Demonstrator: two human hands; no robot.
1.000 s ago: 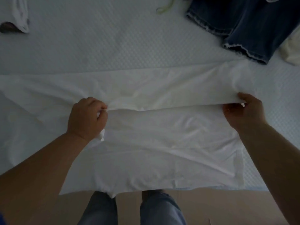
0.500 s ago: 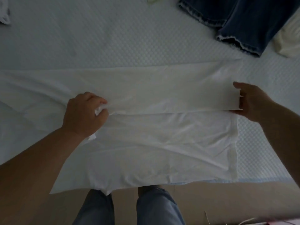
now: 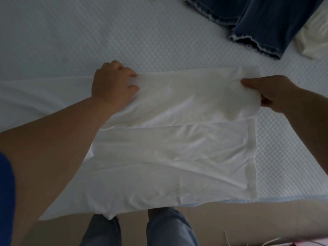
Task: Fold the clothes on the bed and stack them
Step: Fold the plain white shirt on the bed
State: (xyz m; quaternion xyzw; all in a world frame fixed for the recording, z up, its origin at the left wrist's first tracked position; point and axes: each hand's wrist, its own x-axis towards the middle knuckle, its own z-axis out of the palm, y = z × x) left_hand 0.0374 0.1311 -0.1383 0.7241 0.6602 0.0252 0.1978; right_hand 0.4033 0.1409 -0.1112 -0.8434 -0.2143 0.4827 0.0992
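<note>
A white garment was spread across the near edge of the bed, one panel lifted. That panel was pinched by the left hand and gripped at its corner by the right hand. Blue jeans were seen farther back.

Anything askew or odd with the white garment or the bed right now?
Nothing damaged or spilled. The white garment is mid-fold, its near corner hanging off the bed edge. Left hand and right hand grip the folded layer. The jeans lie unfolded beyond.
</note>
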